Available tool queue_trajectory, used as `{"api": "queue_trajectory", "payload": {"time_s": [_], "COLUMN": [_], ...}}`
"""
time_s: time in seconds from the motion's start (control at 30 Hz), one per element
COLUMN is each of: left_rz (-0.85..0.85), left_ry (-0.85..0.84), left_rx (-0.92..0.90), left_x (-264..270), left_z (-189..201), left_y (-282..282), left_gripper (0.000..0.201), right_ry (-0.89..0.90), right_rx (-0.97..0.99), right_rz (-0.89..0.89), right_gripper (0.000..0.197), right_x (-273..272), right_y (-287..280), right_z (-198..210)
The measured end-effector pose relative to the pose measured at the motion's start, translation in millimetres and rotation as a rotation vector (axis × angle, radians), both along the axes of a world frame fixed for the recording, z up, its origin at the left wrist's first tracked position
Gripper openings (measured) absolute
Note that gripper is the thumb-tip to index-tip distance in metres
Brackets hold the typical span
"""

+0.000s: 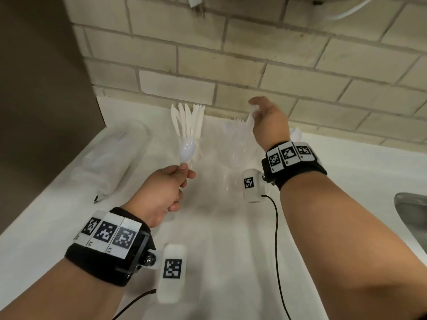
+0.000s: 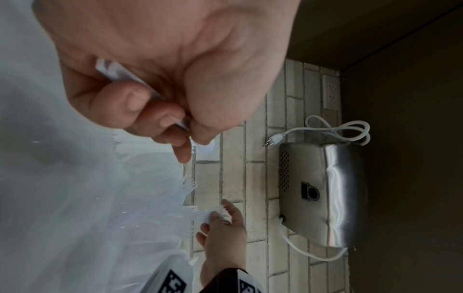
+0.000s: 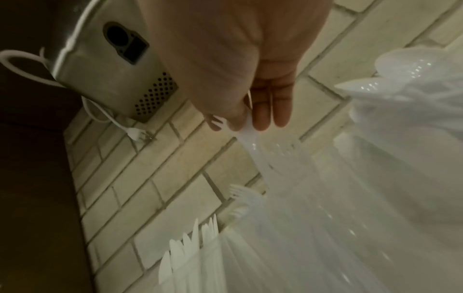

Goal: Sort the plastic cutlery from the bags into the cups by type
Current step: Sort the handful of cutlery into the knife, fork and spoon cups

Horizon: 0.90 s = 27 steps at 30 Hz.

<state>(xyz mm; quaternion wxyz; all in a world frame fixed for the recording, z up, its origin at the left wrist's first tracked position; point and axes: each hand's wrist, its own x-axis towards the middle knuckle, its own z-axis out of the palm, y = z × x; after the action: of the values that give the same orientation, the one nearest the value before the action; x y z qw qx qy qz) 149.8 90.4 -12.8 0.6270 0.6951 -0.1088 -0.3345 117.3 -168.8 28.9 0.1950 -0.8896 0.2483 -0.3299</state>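
Right now each hand carries one piece of cutlery. The left hand (image 1: 161, 192) pinches a spoon (image 1: 187, 151) by its handle between thumb and curled fingers; the bowl sticks up and away from the grip, toward the wall, so the long axis runs from the palm out past the fingertips. Just beyond that bowl stands the clear cup of knives (image 1: 188, 125), which is the wrong home for it. What looks like the spoon cup (image 1: 297, 135) lies well off to the right of this grip, behind the right wrist, only its white tips showing.

The right hand (image 1: 269, 125) pinches a fork (image 3: 244, 136) by its handle end between thumb and fingertips, the other fingers straight beside it. The fork hangs downward from the grip, its lower part dipping among the pieces in the fork cup (image 1: 235, 132) directly beneath; blur hides the tines.

Judging from this, the right hand is the nearer to finishing: its piece only needs letting go. The spoon, by contrast, would have to travel rightward across the fork cup, and the right forearm sits in that path. An emptied bag (image 1: 108, 158) lies to the left of the left grip on the white counter (image 1: 219, 262).
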Motion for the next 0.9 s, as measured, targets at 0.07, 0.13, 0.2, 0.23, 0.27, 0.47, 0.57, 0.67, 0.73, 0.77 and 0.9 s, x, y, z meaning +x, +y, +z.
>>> {"api": "queue_trajectory", "payload": {"time_s": [0.07,0.13,0.2,0.23,0.27,0.47,0.57,0.67,0.73,0.77,0.9], "left_rz": [-0.002,0.005,0.007,0.002,-0.008,-0.105,-0.191,-0.316,-0.382,-0.402,-0.422], "left_ry": [0.002,0.006,0.022,0.033,0.045,-0.034,-0.104,-0.114,-0.085,-0.079,-0.086], "left_rx": [-0.001,0.003,0.005,0.0,-0.01,-0.031,-0.021,0.013,0.016,0.015,-0.006], "left_x": [0,1,1,1,0,-10,-19,-32,-43,-48,-62], "left_z": [0,-2,-4,-5,-5,1,6,7,7,6,7], "left_y": [1,1,0,0,-1,-9,-18,-27,-33,-35,-42], "left_gripper": [0.035,0.035,0.034,0.032,0.031,0.029,0.031,0.032,0.034,0.034,0.033], "right_ry": [0.215,0.477,0.642,0.648,0.601,0.025,0.075,0.127,0.103,0.102,0.077], "right_rx": [-0.014,-0.036,-0.048,-0.063,-0.087,0.116,0.531,0.561,0.564,0.582,0.586], "right_rz": [-0.039,-0.092,-0.126,-0.132,-0.144,0.052,0.259,0.288,0.247,0.234,0.224], "right_gripper": [0.04,0.044,0.045,0.045,0.046,0.036,0.037,0.024,0.015,0.016,0.018], "right_x": [3,5,5,4,2,-26,-47,-64,-72,-77,-94], "right_y": [0,4,9,10,13,48,79,93,92,91,78], "right_z": [-9,-13,-13,-13,-11,0,2,-5,-9,-10,-3]}}
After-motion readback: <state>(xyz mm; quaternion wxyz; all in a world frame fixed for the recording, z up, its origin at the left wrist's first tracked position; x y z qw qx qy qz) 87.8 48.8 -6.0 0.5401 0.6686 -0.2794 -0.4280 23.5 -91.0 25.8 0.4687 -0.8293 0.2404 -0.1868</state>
